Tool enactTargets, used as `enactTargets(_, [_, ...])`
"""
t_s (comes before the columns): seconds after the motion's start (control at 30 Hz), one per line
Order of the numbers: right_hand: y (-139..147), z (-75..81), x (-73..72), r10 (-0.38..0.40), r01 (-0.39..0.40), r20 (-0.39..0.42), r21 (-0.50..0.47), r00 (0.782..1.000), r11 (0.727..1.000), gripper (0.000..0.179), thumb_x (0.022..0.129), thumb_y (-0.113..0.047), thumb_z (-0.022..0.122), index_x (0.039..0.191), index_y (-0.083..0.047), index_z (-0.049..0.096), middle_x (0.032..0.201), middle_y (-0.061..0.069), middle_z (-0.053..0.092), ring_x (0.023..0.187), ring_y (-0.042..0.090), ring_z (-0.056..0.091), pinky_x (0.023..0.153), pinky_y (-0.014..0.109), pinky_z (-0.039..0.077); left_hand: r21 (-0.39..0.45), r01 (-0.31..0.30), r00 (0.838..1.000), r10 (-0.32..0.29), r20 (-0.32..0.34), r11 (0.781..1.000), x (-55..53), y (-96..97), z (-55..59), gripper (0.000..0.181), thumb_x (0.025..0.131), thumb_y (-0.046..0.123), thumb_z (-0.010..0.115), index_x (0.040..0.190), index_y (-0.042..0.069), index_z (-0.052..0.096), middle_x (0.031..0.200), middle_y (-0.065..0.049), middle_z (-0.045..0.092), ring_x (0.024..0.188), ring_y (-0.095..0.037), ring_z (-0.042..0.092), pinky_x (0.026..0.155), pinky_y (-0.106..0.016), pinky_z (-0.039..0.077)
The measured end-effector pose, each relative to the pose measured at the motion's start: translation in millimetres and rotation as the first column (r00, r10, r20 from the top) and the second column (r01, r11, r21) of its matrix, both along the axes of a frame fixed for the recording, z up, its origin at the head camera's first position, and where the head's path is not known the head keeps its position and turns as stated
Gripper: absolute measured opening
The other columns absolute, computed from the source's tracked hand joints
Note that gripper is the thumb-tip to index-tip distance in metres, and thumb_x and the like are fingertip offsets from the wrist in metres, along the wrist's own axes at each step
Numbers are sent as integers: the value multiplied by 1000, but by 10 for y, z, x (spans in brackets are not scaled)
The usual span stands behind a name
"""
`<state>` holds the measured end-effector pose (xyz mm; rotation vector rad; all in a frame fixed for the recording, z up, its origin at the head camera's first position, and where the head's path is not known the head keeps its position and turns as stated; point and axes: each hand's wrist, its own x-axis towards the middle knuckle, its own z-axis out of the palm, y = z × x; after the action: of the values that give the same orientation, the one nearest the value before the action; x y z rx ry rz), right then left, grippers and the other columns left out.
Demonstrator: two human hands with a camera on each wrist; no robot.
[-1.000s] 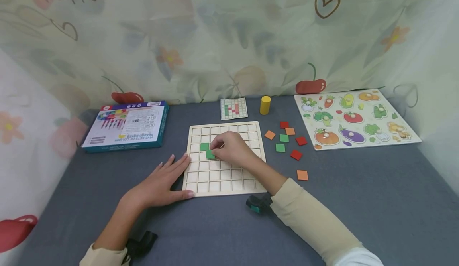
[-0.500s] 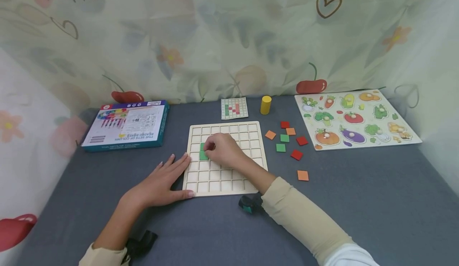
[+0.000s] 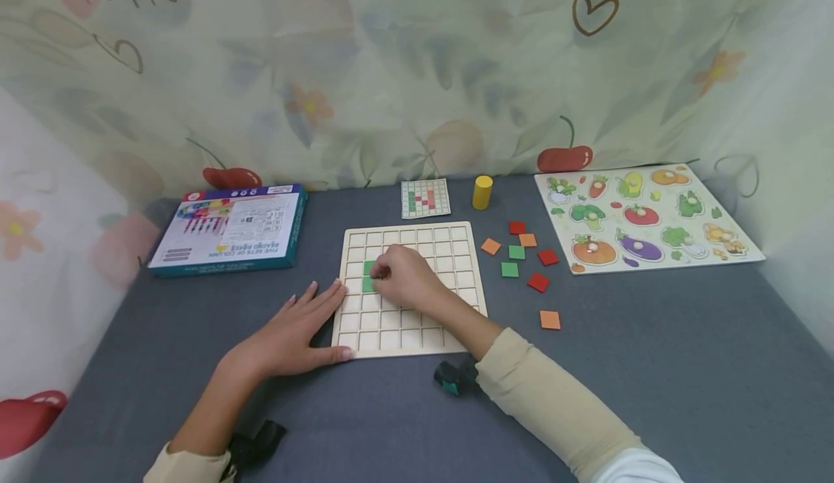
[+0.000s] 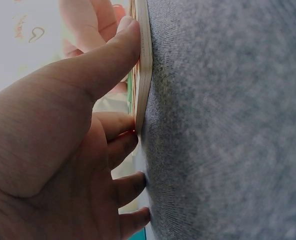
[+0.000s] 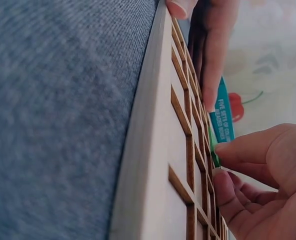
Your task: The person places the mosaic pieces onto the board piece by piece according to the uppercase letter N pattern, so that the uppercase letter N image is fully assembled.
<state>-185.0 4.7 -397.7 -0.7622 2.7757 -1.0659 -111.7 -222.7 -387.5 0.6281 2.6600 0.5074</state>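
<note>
A pale wooden grid board (image 3: 410, 338) lies on the table in front of the person. Two green square tiles sit one above the other on its left part: the upper green tile (image 3: 368, 268) and the lower green tile (image 3: 368, 284). The right hand (image 3: 407, 276) reaches over the board, its thumb and fingertips pinching the lower tile's edge. In the right wrist view, a green tile (image 5: 214, 150) shows at those fingertips. The left hand (image 3: 289, 334) rests with spread fingers against the board's left edge, its thumb on the near left corner.
Right of the board lie loose red tiles (image 3: 538, 282), green tiles (image 3: 510, 269) and orange tiles (image 3: 550, 320). Behind it are a pattern card (image 3: 426, 198) and a yellow cylinder (image 3: 482, 192). A flat box (image 3: 224, 229) lies left, a vegetable puzzle board (image 3: 645, 215) right.
The right hand has shifted left with the lower green tile, which now lies directly below the other one. Over the last half second it has barely moved. The left hand stays put.
</note>
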Motion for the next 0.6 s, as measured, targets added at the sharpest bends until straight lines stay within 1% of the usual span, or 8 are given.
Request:
enactTargets(0.13, [20,1,9,17,-17,19,-21,1000,1000,10,87,-4,73,95,-7,80,87,0,63,81,13,56,74,28,48,0,-2,1000,2,2,1000,4,3,-3,101,88,66,64,161,10,22,165,-9,19,150,-43,7,114,-66,9])
enactTargets(0.27, [66,7,35,46,-41,64,-72,997,997,11,87,-3,72,94,-7,80,87,1,63,81,14,57,74,28,48,3,-1,1000,1,-2,1000,6,5,-13,101,88,66,65,161,10,22,165,-9,19,150,-43,8,114,-66,9])
enactTargets(0.37, [133,10,63,60,-48,106,-110,993,993,11,89,-5,72,96,-8,80,91,0,65,85,13,59,77,28,49,2,0,1000,0,-2,1000,5,3,-16,101,88,65,65,161,10,22,166,-9,18,150,-43,7,114,-67,9])
enactTargets(0.47, [240,29,84,45,-28,130,-124,991,992,11,90,-8,72,99,-10,79,94,-2,67,86,12,60,78,29,50,-4,-2,1000,2,-3,1000,2,3,-11,102,87,66,64,161,11,22,166,-8,18,150,-43,7,114,-67,9])
enactTargets(0.6, [454,76,101,3,12,143,-105,990,994,12,90,-10,72,99,-11,79,92,-4,66,82,13,58,74,30,49,-6,-2,1000,2,-3,1000,1,5,-2,102,87,67,64,161,11,21,166,-8,18,150,-43,7,114,-66,8])
